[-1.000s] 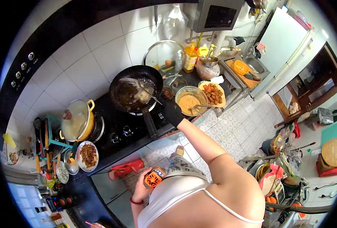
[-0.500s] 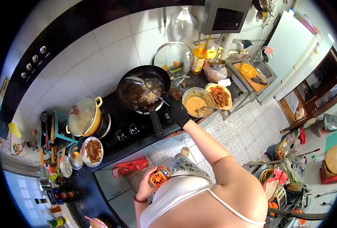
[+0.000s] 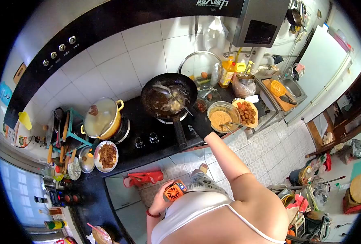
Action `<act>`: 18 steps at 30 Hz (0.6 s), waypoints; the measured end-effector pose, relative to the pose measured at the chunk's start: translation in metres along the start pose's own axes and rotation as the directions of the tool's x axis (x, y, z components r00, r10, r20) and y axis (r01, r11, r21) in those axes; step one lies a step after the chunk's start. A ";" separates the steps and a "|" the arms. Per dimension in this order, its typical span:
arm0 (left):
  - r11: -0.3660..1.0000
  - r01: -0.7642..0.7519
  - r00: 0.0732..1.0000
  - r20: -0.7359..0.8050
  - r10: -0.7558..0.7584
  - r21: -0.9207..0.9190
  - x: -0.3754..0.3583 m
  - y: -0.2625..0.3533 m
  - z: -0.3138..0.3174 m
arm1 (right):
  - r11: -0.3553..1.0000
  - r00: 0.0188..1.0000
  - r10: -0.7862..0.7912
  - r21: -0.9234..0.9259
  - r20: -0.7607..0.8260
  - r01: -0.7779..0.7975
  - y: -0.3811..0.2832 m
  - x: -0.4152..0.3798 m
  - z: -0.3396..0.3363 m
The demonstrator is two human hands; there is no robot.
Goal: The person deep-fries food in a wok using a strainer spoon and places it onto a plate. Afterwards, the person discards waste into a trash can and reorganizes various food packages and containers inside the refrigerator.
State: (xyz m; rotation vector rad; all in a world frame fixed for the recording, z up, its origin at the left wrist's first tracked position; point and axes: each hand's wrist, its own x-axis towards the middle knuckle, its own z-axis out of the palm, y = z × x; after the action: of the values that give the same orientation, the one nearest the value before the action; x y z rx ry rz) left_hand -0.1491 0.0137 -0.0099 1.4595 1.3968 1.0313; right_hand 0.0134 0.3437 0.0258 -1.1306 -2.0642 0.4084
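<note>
Head view: gloved right hand (image 3: 201,124) grasps the spatula (image 3: 181,103); left-hand (image 3: 161,199) fingers clasp an orange device (image 3: 175,191). Abrupt stirring could splash oil (image 3: 158,106) from the wok (image 3: 148,89).

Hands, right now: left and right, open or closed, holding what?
Left hand: closed around an orange device.
Right hand, black-gloved: closed on the handle of a metal utensil in the wok.

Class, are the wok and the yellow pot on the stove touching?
Apart: the head view plainly shows dark stovetop between the wok and the yellow pot.
</note>
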 end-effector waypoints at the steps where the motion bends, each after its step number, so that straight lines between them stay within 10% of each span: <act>1: 1.000 0.022 1.000 -0.003 -0.022 -0.010 -0.001 0.003 0.000 | 1.000 1.000 0.012 -0.002 0.008 -0.012 -0.002 -0.001 -0.001; 7: 1.000 -0.005 1.000 0.023 0.005 0.010 0.005 0.002 0.002 | 0.994 0.983 -0.084 0.050 -0.164 0.094 0.019 0.001 0.016; 10: 0.997 0.075 0.995 0.070 -0.073 -0.028 0.014 0.014 0.005 | 0.970 0.971 0.233 0.056 0.055 -0.236 0.031 0.003 0.014; 12: 0.990 0.090 0.990 0.114 -0.078 -0.110 0.023 0.019 0.011 | 0.961 0.998 0.070 0.269 -0.008 -0.065 0.049 0.000 0.012; 15: 0.993 0.008 0.973 0.231 0.019 -0.117 0.042 0.030 0.017 | 0.610 0.915 0.308 0.684 0.261 -0.401 0.086 -0.012 -0.013; 18: 0.995 -0.015 0.955 0.295 0.044 -0.098 0.060 0.037 0.030 | 0.818 0.949 0.285 0.481 0.137 -0.315 0.120 -0.029 -0.053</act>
State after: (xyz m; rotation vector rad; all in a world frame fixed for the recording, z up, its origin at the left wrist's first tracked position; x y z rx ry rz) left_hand -0.1070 0.0719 0.0168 1.4984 1.0997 0.8432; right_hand 0.1330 0.3832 -0.0207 -1.1227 -1.6739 1.0780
